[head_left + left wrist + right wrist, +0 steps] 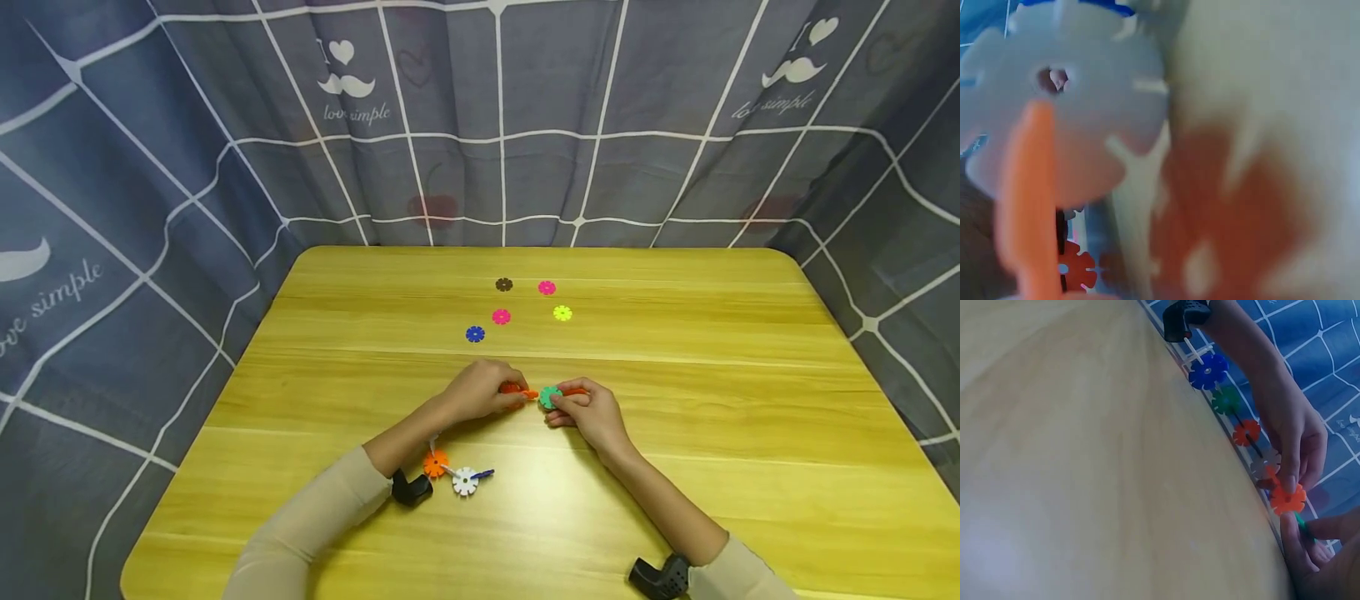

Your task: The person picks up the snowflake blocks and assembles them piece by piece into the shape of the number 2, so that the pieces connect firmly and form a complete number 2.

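Observation:
In the head view my left hand (483, 390) pinches an orange notched disc (530, 394) between thumb and fingers. Close by on the right, my right hand (596, 417) grips a green notched disc (550, 397), with some orange showing behind its thumb. The right wrist view has the orange disc (1288, 500) right beside the green disc (1302, 526), which stands nearly edge-on. From the left hand a chain of joined discs runs back: a whitish disc (1265, 464), a red-orange one (1246, 432), a dark green one (1226, 400) and a blue one (1208, 371). A whitish disc (1104, 69) fills much of the left wrist view.
Near the left forearm lie an orange disc (436, 464), a white disc (465, 482) and a blue disc (483, 473), linked together. Farther back on the wooden table (712, 333) are loose discs: brown (504, 284), pink (547, 287), yellow (562, 313), another pink, and blue (475, 334).

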The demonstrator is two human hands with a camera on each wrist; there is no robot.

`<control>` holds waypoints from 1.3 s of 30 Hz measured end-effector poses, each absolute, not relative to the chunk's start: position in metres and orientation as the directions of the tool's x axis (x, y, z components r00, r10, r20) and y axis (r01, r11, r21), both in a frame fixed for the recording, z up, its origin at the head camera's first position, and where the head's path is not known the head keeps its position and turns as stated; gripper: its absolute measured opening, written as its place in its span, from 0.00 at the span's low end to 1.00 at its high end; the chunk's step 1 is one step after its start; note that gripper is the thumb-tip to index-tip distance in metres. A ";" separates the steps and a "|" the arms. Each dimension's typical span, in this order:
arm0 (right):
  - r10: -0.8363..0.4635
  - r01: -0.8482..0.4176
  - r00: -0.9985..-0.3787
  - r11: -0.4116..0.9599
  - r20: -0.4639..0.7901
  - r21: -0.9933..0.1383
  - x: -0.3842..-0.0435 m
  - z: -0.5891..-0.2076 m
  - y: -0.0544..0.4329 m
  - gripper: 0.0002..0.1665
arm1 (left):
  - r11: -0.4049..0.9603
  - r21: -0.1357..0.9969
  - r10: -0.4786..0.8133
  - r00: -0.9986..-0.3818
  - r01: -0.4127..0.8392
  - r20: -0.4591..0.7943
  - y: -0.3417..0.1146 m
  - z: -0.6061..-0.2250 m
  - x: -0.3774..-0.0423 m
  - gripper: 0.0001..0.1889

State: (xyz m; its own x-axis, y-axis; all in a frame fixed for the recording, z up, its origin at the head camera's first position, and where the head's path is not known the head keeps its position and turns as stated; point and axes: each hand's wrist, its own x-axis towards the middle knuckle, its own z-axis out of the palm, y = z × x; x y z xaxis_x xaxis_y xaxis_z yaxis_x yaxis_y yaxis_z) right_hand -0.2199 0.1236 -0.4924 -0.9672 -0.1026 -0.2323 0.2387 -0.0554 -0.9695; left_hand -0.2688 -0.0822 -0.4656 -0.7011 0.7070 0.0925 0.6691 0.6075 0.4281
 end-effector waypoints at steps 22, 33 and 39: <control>-0.072 0.177 -0.983 -0.179 -0.167 -0.968 -0.206 -0.487 0.112 0.12 | 0.350 0.437 0.754 -0.526 0.828 0.393 -0.080 -0.475 -0.259 0.03; -0.037 0.165 -0.986 -0.203 -0.160 -0.965 -0.203 -0.486 0.107 0.12 | 0.352 0.391 0.768 -0.501 0.850 0.399 -0.079 -0.476 -0.259 0.03; -0.078 0.190 -0.981 -0.185 -0.178 -0.964 -0.202 -0.488 0.107 0.13 | 0.336 0.397 0.785 -0.487 0.854 0.383 -0.083 -0.474 -0.258 0.03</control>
State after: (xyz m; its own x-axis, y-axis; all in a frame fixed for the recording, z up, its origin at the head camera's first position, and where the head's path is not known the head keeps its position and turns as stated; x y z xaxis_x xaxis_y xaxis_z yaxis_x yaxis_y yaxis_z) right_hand -0.2023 0.1070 -0.4880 -0.9809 -0.0785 -0.1779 0.1897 -0.1846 -0.9643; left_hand -0.2580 -0.0828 -0.4744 -0.4870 0.7850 0.3829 0.8540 0.3362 0.3971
